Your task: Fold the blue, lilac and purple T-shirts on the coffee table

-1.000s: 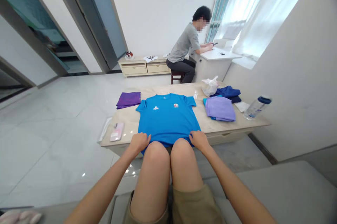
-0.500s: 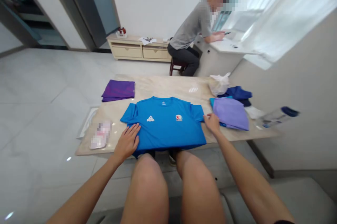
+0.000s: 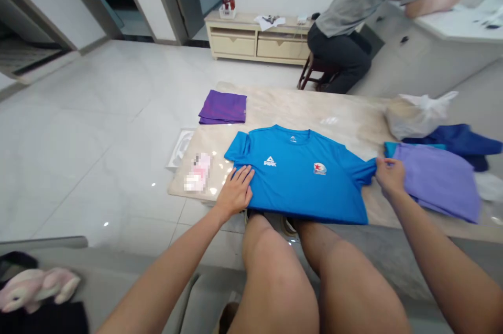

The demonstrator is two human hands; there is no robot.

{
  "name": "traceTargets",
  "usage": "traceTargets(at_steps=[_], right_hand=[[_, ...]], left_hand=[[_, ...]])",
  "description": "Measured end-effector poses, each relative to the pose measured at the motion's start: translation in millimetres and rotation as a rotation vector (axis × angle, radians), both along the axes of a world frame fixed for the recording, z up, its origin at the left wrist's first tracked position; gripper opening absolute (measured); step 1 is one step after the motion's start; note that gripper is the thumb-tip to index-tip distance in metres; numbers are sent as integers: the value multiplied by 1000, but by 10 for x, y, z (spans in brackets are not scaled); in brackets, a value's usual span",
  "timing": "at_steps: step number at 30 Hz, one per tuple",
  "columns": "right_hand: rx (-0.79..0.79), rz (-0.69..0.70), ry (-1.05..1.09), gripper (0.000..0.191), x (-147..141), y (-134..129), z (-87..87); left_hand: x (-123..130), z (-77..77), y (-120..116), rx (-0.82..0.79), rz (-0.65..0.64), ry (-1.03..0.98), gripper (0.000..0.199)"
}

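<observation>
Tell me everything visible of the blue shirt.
The blue shirt looks thin and smooth, with short sleeves, a round collar, white PEAK lettering and a small emblem. It lies front up on the table, collar on the far side. The left hand rests on one side; the right hand pinches the opposite sleeve's end.

"How does the blue T-shirt lie?"
"Front up on the counter, collar facing away, one sleeve drawn out sideways."
"Any markings?"
"A white PEAK logo and small chest badge."

Smooth cloth T-shirt; glossy stone-look tabletop; thin plastic bag
</observation>
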State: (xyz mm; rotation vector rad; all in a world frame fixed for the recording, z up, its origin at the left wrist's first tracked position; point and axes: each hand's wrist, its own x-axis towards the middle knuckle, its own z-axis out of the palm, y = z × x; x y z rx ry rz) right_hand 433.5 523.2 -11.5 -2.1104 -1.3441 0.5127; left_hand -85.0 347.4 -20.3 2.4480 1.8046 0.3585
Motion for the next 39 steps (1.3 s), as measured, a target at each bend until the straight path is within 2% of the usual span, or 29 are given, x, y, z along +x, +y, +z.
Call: traceTargets(at_steps=[2, 6, 8, 10, 12, 13, 15, 17, 18, 20, 22, 24, 27, 29, 33, 39], right_hand=[[32, -165, 47, 49, 4, -94, 100], [-82, -227, 128, 58, -5, -155, 252], [-63, -223, 76, 56, -41, -139, 356], [44, -114, -71, 51, -152, -111, 473], [166, 95, -194, 47, -377, -88, 571], [201, 219, -200, 47, -529, -84, 602], [187, 459, -63, 52, -868, -90, 617], [140, 630, 146, 56, -1157, -108, 577], [137, 666, 229, 56, -1249, -120, 542], [189, 636, 284, 52, -1284, -153, 453], [247, 553, 173, 48, -1125, -217, 344], [264, 489, -42, 48, -834, -321, 211], [224, 482, -326, 55, -370, -521, -43], [192, 496, -420, 61, -169, -640, -226], [183, 448, -485, 64, -89, -735, -460], [221, 414, -492, 61, -190, -707, -471]], left_hand=[[8, 9, 22, -7, 6, 1, 63], [13, 5, 59, -9, 2, -6, 64], [10, -6, 64, -5, 6, -8, 64], [8, -19, 65, 3, 11, -8, 65], [10, -29, 67, 9, 12, -6, 64], [11, -32, 68, 10, 11, -7, 64], [15, -34, 71, 6, 8, -12, 65], [17, -36, 72, 4, 6, -15, 65], [16, -38, 72, 5, 7, -13, 65], [11, -47, 71, 13, 9, -9, 65], [4, -58, 68, 20, 6, -9, 64], [-3, -68, 65, 27, -3, -12, 64], [-11, -81, 57, 42, -17, -19, 64], [-18, -89, 50, 56, -29, -20, 65], [-56, -108, 55, 87, -54, 14, 66], [-50, -88, 77, 75, -49, 77, 67]])
